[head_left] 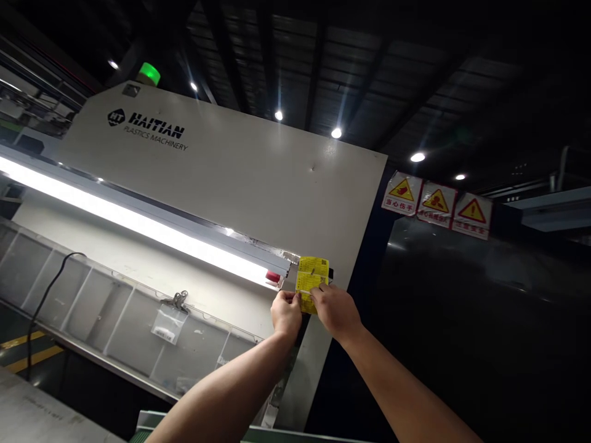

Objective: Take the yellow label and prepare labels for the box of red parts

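Observation:
A yellow printed label sheet [314, 269] with dark codes and small text is at the right end of the lit tube, against the pale machine panel. My left hand [287, 315] is closed, pinching the sheet's lower left edge. On the sheet's right side, my right hand [337, 311] is closed with bent fingers pressing over its lower part. Those fingers cover some of the print. Whether the sheet is stuck to the panel or only held against it, I cannot tell.
The bright tube light [138, 221] with a red end cap [273, 277] runs leftward. Below it, a clip [178, 301] holds a clear bag [170, 324] on a panelled rail. Warning signs [436, 205] hang right on the dark machine part. A black cable [39, 314] dangles left.

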### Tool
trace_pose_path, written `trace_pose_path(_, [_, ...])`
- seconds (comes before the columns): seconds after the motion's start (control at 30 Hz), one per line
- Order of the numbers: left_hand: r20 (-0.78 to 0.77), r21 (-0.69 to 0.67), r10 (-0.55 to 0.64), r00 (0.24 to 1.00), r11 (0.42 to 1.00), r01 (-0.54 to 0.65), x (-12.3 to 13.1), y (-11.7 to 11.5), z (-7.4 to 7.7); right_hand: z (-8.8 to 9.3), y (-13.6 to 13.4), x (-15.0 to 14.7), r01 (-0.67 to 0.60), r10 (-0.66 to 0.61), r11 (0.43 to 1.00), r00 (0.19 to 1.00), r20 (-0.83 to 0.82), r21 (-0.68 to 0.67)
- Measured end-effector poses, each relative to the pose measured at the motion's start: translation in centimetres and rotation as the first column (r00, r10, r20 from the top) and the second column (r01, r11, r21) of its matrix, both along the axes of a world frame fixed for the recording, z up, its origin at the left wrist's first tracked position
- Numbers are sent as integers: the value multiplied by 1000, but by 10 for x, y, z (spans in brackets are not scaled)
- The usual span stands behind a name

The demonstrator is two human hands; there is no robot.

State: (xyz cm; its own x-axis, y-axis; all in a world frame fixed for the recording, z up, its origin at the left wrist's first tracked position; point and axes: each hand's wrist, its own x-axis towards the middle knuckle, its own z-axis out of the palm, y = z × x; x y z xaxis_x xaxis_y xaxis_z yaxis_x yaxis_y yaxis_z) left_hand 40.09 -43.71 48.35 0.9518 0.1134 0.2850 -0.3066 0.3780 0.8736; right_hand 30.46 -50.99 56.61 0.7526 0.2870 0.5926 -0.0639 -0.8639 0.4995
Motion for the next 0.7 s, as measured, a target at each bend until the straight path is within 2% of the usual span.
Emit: trace_pose_path(0.7, [-20,107,48,999,993,-45,-12,4,9,12,2,-1,76,-83,993,994,-77,-91])
